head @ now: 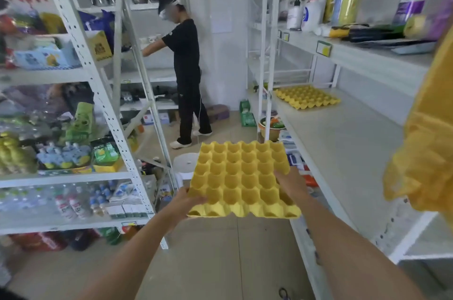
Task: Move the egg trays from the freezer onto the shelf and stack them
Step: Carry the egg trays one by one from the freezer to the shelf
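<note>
I hold an empty yellow egg tray (241, 177) flat in front of me over the aisle floor. My left hand (187, 199) grips its near left corner. My right hand (290, 184) grips its right edge, fingers over the cups. Another yellow egg tray (307, 96) lies on the grey shelf (343, 143) to my right, at its far end. A further yellow tray-like thing (426, 152) hangs blurred at the right edge, close to the camera. The freezer is out of view.
A person in black (187, 79) stands up the aisle, reaching into the left shelving (98, 93), which is packed with bottles and packets. The upper right shelf (367, 52) carries bottles. A white bucket (186, 165), green baskets (247, 116) and a bowl (270, 128) sit on the floor ahead.
</note>
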